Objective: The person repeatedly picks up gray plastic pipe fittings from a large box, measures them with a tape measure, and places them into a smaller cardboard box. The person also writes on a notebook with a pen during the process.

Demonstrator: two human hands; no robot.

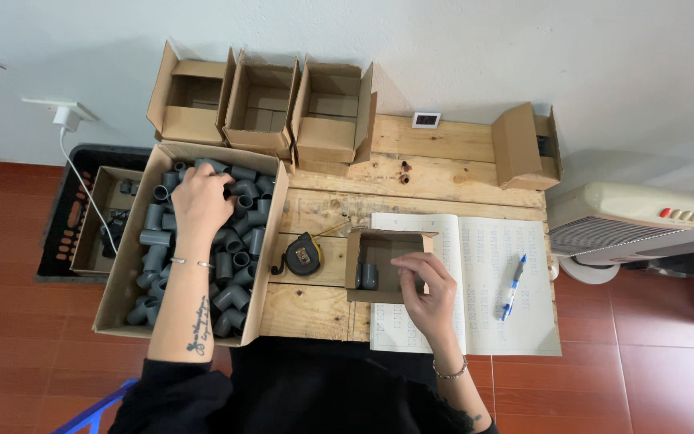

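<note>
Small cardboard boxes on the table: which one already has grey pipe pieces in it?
The small open box under the right hand, resting on the open notebook. The three boxes along the wall look empty.

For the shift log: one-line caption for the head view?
Left hand reaches into large box of grey pipe fittings; right hand at small box.

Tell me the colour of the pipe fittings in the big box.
The pipe fittings are grey, seen in the head view, the only one.
</note>
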